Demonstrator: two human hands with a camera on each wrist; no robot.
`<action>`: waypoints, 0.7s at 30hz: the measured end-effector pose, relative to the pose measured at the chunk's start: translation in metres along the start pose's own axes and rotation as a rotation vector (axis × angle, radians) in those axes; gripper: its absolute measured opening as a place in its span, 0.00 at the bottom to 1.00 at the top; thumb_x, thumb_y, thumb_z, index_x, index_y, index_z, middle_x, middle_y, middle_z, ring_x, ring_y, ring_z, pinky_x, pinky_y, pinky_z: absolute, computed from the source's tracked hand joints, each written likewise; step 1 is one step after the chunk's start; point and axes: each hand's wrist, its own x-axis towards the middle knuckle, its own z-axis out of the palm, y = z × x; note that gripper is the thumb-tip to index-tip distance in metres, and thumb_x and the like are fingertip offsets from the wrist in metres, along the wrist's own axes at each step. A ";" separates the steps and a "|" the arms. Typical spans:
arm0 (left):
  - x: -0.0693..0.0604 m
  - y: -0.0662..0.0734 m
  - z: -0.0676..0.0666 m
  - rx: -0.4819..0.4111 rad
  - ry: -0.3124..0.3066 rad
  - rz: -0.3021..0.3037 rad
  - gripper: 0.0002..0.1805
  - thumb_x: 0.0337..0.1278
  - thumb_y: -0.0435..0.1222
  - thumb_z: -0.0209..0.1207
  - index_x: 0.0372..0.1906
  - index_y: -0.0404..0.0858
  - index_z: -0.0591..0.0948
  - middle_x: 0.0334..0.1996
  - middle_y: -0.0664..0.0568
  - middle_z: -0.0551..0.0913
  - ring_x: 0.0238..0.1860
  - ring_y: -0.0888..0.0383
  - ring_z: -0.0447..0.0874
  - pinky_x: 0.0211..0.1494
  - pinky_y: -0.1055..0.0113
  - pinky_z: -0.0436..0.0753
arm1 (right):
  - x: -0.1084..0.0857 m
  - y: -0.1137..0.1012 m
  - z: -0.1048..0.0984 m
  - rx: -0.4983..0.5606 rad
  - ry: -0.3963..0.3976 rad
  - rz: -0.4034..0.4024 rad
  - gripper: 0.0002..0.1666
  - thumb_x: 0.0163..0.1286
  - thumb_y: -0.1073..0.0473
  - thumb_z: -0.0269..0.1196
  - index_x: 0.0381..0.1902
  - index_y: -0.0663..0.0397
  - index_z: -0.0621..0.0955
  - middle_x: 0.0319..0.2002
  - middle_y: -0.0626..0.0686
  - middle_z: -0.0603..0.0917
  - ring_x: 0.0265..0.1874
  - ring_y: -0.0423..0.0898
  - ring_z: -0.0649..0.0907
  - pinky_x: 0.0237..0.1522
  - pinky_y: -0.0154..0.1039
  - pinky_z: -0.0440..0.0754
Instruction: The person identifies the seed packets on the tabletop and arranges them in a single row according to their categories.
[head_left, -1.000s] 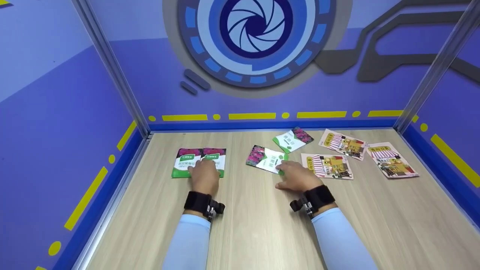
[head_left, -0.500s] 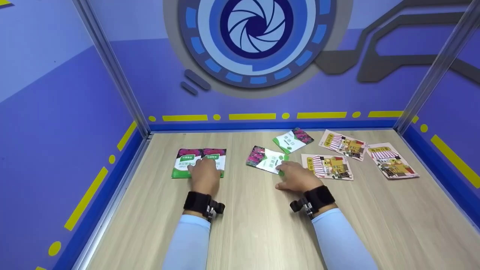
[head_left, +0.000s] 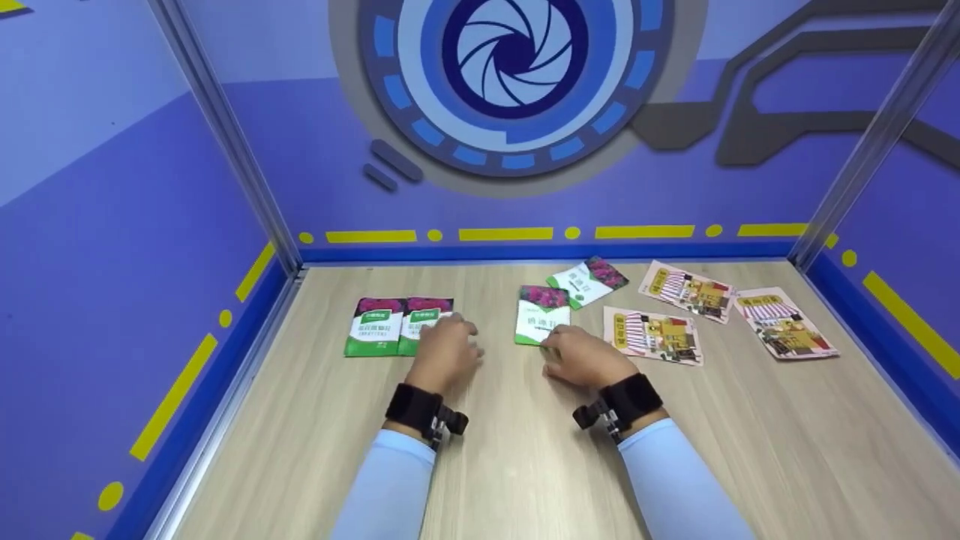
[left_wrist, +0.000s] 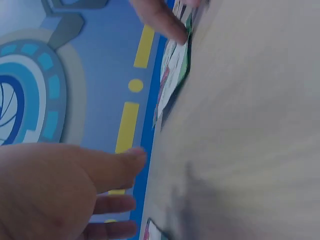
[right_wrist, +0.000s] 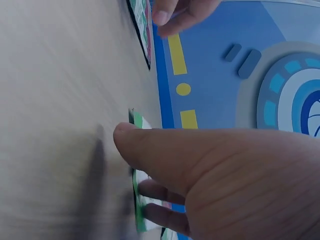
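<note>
Two green-and-white packets with dark pink flowers lie side by side at the left, a left one (head_left: 375, 327) and a right one (head_left: 415, 322). My left hand (head_left: 444, 352) is over the right one's lower right edge, fingers spread and holding nothing; in the left wrist view the hand (left_wrist: 65, 190) is off the table. A similar packet (head_left: 541, 309) lies nearly straight at the centre, with my right hand (head_left: 589, 356) touching its lower right corner. The right wrist view shows the fingers (right_wrist: 162, 210) on that packet (right_wrist: 140, 222), the thumb beside its edge.
Behind the central packet, close to it, lies a tilted flower packet (head_left: 587, 282). Three pink packets with striped awnings lie at the right: a front one (head_left: 654, 335), a back one (head_left: 687, 289) and a far right one (head_left: 786, 322). Purple walls (head_left: 525, 206) enclose the wooden table (head_left: 517, 465).
My left hand has moved right, uncovering more of the left packets. Under my right hand the central packet has turned from sideways to nearly straight. The front pink packet has tilted slightly.
</note>
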 end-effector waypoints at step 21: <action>-0.008 0.023 0.017 0.124 -0.080 0.212 0.12 0.74 0.30 0.71 0.55 0.40 0.95 0.54 0.49 0.87 0.58 0.50 0.86 0.63 0.56 0.89 | 0.005 -0.031 0.012 0.054 -0.048 -0.343 0.21 0.71 0.57 0.77 0.59 0.59 0.93 0.59 0.55 0.95 0.61 0.53 0.92 0.68 0.51 0.90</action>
